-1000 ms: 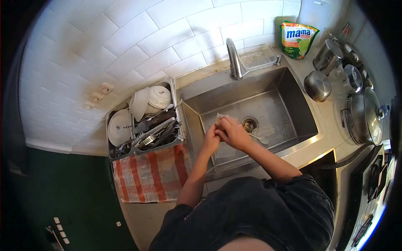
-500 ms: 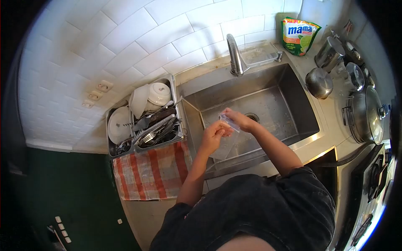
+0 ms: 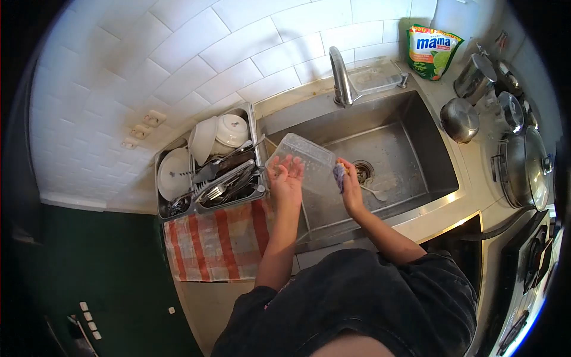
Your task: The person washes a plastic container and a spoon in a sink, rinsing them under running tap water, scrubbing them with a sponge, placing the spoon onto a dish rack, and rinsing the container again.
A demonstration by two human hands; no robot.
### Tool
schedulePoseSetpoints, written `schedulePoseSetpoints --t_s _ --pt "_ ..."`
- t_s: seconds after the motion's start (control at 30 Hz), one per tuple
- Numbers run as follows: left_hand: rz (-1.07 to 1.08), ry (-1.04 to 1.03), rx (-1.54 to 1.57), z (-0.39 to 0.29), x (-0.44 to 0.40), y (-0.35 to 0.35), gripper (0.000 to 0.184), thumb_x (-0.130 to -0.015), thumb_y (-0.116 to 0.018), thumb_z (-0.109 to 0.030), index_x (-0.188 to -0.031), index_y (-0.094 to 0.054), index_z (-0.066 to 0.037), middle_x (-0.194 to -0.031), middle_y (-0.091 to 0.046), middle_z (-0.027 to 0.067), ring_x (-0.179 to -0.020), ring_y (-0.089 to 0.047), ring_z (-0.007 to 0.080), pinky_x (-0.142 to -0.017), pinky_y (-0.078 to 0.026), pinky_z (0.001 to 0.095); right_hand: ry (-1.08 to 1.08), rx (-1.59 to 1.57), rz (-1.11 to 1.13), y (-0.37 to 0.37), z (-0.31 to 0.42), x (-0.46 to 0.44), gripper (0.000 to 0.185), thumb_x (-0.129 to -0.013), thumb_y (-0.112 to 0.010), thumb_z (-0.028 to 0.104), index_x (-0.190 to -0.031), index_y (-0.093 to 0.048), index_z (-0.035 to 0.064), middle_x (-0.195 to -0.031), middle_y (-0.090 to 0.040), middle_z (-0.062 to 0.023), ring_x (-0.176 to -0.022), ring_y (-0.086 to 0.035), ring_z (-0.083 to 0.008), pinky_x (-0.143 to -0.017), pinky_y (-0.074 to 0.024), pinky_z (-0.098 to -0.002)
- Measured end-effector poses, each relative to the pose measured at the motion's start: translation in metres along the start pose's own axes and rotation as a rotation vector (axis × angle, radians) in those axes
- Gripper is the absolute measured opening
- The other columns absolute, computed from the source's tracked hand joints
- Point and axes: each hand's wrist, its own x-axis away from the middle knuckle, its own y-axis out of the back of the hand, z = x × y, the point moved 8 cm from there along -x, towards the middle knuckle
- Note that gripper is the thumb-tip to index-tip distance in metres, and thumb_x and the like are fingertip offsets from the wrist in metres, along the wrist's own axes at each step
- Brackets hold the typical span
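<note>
My left hand is under and against a clear plastic container, its fingers showing through the plastic. The container is tilted over the left part of the steel sink. In my right hand is a small purple and yellow scrubber, held near the container's right end. A light spoon lies on the sink floor by the drain.
A dish rack with bowls and cutlery stands left of the sink, above a checked cloth. The faucet rises behind the basin. A soap pouch and metal pots stand at the right.
The clear container now shows raised in my left hand. My hands have moved apart, my left to the left and my right to the right, with the scrubber now visible in it.
</note>
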Motion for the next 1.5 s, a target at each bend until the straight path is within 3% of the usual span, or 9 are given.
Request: schedulePoseSetpoints --t_s 0.17,0.3,0.4,0.63,0.83,0.97,1.07,1.27,1.5 --pt "0.04 0.1 -0.132 0.028 0.023 -0.027 0.024 -0.092 -0.04 -0.013 -0.116 -0.037 -0.015 -0.115 -0.051 0.0125 -0.096 -0.055 0.0246 -0.079 -0.049 0.0373 0.491 1.001 -0.025 -0.041 0.079 0.015 0.043 -0.085 -0.046 0.011 -0.128 -0.041 0.0121 -0.136 -0.032 -0.0182 -0.126 -0.027 -0.0396 -0.1 -0.0296 -0.0377" --pt "0.145 0.072 -0.396 0.04 0.034 -0.028 0.023 -0.094 -0.037 -0.012 -0.116 -0.037 -0.015 -0.113 -0.052 0.0125 -0.092 -0.056 0.021 -0.072 -0.05 0.036 0.678 1.17 0.167 -0.072 0.11 0.006 0.036 -0.088 -0.045 0.015 -0.124 -0.046 0.0091 -0.134 -0.036 -0.016 -0.122 -0.035 -0.0375 -0.097 -0.0325 -0.037" --pt "0.23 0.128 -0.39 0.048 0.041 -0.037 0.021 -0.094 -0.037 -0.014 -0.116 -0.038 -0.013 -0.106 -0.056 0.0121 -0.087 -0.059 0.0214 -0.069 -0.05 0.0336 0.064 0.43 0.269 -0.04 0.055 -0.047 0.036 -0.093 -0.037 0.024 -0.121 -0.047 0.0038 -0.128 -0.043 -0.0157 -0.116 -0.043 -0.0304 -0.096 -0.0336 -0.0335" --pt "0.378 -0.211 -1.084 0.033 0.03 -0.039 0.018 -0.088 -0.042 -0.004 -0.106 -0.047 -0.004 -0.088 -0.062 0.012 -0.081 -0.063 0.024 -0.069 -0.05 0.0324 -0.587 0.193 0.114 -0.024 0.033 -0.012 0.066 -0.086 -0.041 0.054 -0.116 -0.045 -0.0041 -0.118 -0.05 -0.0165 -0.11 -0.046 -0.029 -0.09 -0.0373 -0.0347" --pt "0.719 -0.477 -1.539 0.054 0.053 -0.069 0.034 -0.078 -0.058 -0.01 -0.111 -0.052 -0.004 -0.099 -0.056 0.0156 -0.091 -0.056 0.0305 -0.079 -0.044 0.0387 0.034 0.838 0.075 0.006 0.054 -0.048 0.049 -0.079 -0.053 0.037 -0.11 -0.049 -0.0001 -0.105 -0.056 -0.0144 -0.1 -0.052 -0.0288 -0.087 -0.04 -0.041" --pt "0.629 -0.747 -1.663 -0.003 0.063 -0.112 0.049 -0.074 -0.065 -0.02 -0.117 -0.049 -0.006 -0.111 -0.049 0.0179 -0.105 -0.047 0.0325 -0.088 -0.038 0.0405 -0.232 0.689 0.114 0.052 0.047 -0.067 0.037 -0.077 -0.051 0.025 -0.106 -0.053 0.0023 -0.089 -0.058 -0.0115 -0.085 -0.057 -0.0228 -0.07 -0.0486 -0.0374" --pt "0.561 -0.681 -1.606 -0.006 0.018 -0.075 0.063 -0.07 -0.068 -0.026 -0.125 -0.042 -0.009 -0.108 -0.05 0.018 -0.1 -0.05 0.0337 -0.085 -0.04 0.0396 -0.35 0.604 0.263 0.055 0.065 -0.074 0.033 -0.078 -0.05 0.024 -0.103 -0.054 0.0039 -0.083 -0.057 -0.0077 -0.074 -0.056 -0.018 -0.058 -0.0499 -0.0306" --pt "0.498 0.744 -0.606 0.057 0.003 -0.006 0.066 -0.075 -0.055 -0.023 -0.135 -0.029 -0.014 -0.112 -0.05 0.0154 -0.096 -0.054 0.0248 -0.082 -0.043 0.0414 -0.37 0.702 0.513 0.039 0.07 -0.101 0.032 -0.078 -0.056 0.029 -0.1 -0.055 0.0055 -0.079 -0.056 -0.0046 -0.068 -0.055 -0.0142 -0.054 -0.048 -0.0273" --pt "0.349 0.537 -0.559 0.056 -0.007 0.018 0.065 -0.072 -0.044 -0.019 -0.135 -0.03 -0.023 -0.106 -0.047 0.0124 -0.084 -0.052 0.0227 -0.076 -0.045 0.0425 0.244 0.979 -0.056 0.069 0.139 -0.264 0.036 -0.076 -0.06 0.032 -0.099 -0.059 0.0038 -0.088 -0.063 -0.0158 -0.082 -0.06 -0.0285 -0.074 -0.0459 -0.0365"
